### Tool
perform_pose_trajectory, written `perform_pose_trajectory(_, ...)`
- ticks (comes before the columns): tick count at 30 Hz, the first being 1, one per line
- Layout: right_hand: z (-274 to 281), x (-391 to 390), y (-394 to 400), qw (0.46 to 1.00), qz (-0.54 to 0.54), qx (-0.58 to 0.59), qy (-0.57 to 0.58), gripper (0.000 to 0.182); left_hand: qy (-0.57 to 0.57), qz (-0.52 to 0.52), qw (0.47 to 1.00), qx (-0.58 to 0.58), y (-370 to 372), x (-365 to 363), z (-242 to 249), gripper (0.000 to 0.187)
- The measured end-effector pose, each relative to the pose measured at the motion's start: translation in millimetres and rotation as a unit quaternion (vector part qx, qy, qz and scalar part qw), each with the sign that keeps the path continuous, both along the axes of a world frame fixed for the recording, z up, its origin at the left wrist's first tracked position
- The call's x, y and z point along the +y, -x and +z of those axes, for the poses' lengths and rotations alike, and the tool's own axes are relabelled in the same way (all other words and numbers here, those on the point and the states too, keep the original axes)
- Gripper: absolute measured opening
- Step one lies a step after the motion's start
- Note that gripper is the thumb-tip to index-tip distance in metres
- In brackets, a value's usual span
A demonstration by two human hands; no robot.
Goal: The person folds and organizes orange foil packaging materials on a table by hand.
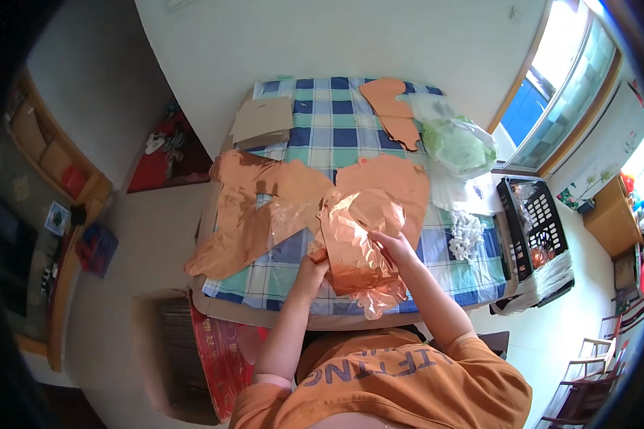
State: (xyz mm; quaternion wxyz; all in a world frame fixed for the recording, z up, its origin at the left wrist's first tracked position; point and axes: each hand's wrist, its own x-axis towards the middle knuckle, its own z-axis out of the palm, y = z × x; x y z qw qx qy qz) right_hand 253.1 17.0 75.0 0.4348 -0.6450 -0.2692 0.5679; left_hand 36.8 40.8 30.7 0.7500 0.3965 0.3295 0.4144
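Observation:
A shiny rose-gold foil balloon (358, 264), flat and crinkled, is held up over the near edge of the table. My left hand (317, 259) is closed on its left edge, fingers partly hidden behind the foil. My right hand (391, 245) is closed on the foil's right side, the fingers pinching it. Beneath and beyond lies another flat rose-gold balloon (390, 173). More flat balloons (247, 214) are spread to the left of my hands, some overlapping.
A checked cloth (322, 129) covers the table. On it are cardboard sheets (263, 118), a folded rose-gold balloon (393, 107), a pale green plastic bag (459, 146) and white ribbon-like strands (466, 236). A black crate (531, 222) stands at the right, an open box (182, 350) at lower left.

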Motion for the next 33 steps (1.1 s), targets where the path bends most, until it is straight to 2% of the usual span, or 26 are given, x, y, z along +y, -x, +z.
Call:
perform_pose_trajectory(1, -16, 3, 6, 0.994, -0.049, 0.061, -0.078, 0.029, -0.009, 0.037, 0.999, 0.008, -2, 2, -8, 0.017)
perform_pose_trajectory(4, -34, 5, -13, 0.997, 0.031, 0.031, -0.068, 0.031, -0.03, 0.123, 0.991, 0.038, -7, 6, -37, 0.017)
perform_pose_trajectory(5, -39, 5, -24, 0.985, 0.069, -0.155, -0.029, 0.034, -0.033, 0.139, 0.988, 0.051, -7, 6, -44, 0.016)
perform_pose_trajectory(6, -33, 2, -28, 0.958, 0.066, -0.279, -0.019, 0.034, -0.036, 0.154, 0.985, 0.063, -8, 8, -48, 0.015)
perform_pose_trajectory(8, -9, -10, -31, 0.86, 0.057, -0.508, 0.005, 0.034, -0.036, 0.143, 0.98, 0.13, -4, 8, -43, 0.015)
perform_pose_trajectory(9, 6, -12, -35, 0.896, 0.066, -0.438, -0.019, 0.028, -0.034, 0.134, 0.976, 0.166, -3, 6, -43, 0.016)
perform_pose_trajectory(12, -9, -3, -32, 0.893, 0.03, -0.397, -0.211, 0.02, -0.063, 0.174, 0.974, 0.131, -8, 8, -55, 0.015)
perform_pose_trajectory(13, -18, 6, -31, 0.895, 0.051, -0.38, -0.228, 0.022, -0.048, 0.16, 0.975, 0.144, -8, 9, -54, 0.015)
perform_pose_trajectory(16, -30, 30, -19, 0.913, 0.094, -0.357, -0.173, 0.033, -0.024, 0.146, 0.972, 0.182, -3, 8, -49, 0.017)
perform_pose_trajectory(17, -30, 37, -15, 0.918, 0.121, -0.349, -0.142, 0.043, -0.031, 0.156, 0.969, 0.191, -5, 6, -49, 0.017)
perform_pose_trajectory(20, -38, 55, -12, 0.916, 0.174, -0.355, -0.068, 0.047, -0.073, 0.161, 0.963, 0.202, -5, 6, -43, 0.017)
perform_pose_trajectory(21, -38, 57, -10, 0.911, 0.182, -0.365, -0.068, 0.05, -0.082, 0.169, 0.958, 0.215, -6, 3, -34, 0.017)
perform_pose_trajectory(24, -33, 60, -2, 0.857, 0.24, -0.454, -0.054, 0.038, -0.076, 0.157, 0.961, 0.214, -4, 4, -35, 0.016)
perform_pose_trajectory(27, -26, 56, 6, 0.832, 0.252, -0.488, -0.074, 0.042, -0.074, 0.156, 0.962, 0.21, -4, 4, -39, 0.016)
perform_pose_trajectory(30, -30, 53, 9, 0.905, 0.199, -0.365, -0.091, 0.043, -0.083, 0.156, 0.962, 0.207, -5, 7, -46, 0.016)
perform_pose_trajectory(33, -43, 49, 8, 0.971, 0.136, -0.137, -0.139, 0.036, -0.08, 0.15, 0.974, 0.15, -6, 8, -50, 0.017)
